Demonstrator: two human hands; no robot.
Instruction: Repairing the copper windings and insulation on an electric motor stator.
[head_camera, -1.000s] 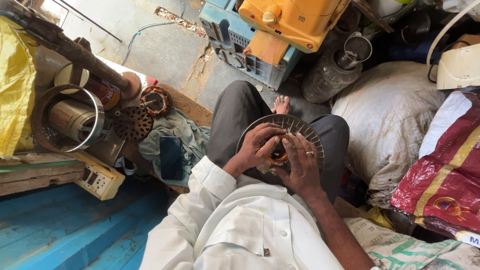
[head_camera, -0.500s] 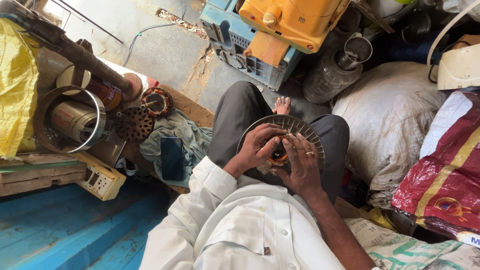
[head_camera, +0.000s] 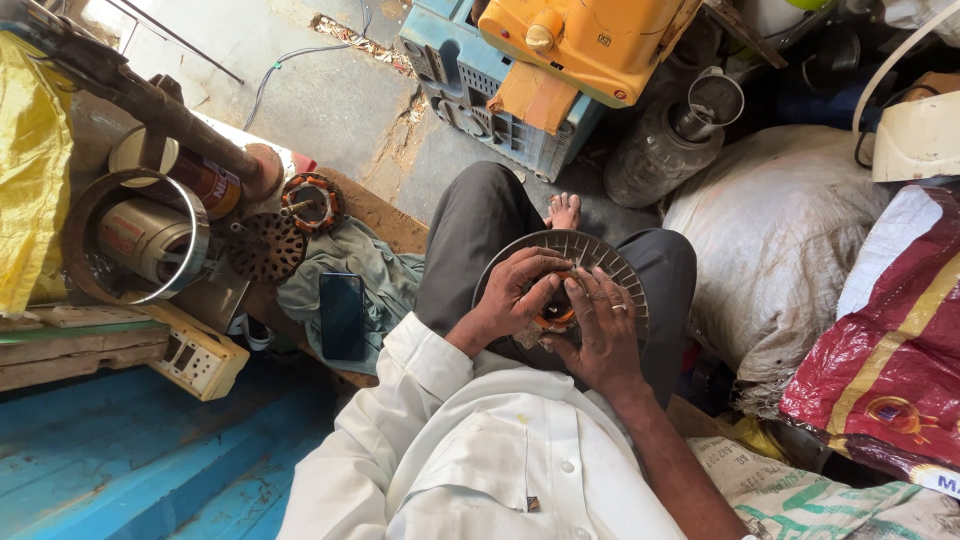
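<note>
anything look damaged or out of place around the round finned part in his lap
The concrete floor ahead is cracked, with debris in the gap. A dark phone lies on a crumpled grey-green cloth among motor parts. Both hands, left hand and right hand, rest on the finned disc.

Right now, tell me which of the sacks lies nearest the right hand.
The plain white sack, just beyond the right hand and knee. The red-and-yellow sack lies farther out; the green-printed one sits behind.

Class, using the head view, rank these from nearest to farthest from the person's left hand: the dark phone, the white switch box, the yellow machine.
Measured from the left hand, which rests on the round ribbed motor part:
1. Dark phone, lying on the green cloth beside the knee.
2. Yellow machine, up at the top edge.
3. White switch box, far across by the blue boards.
</note>
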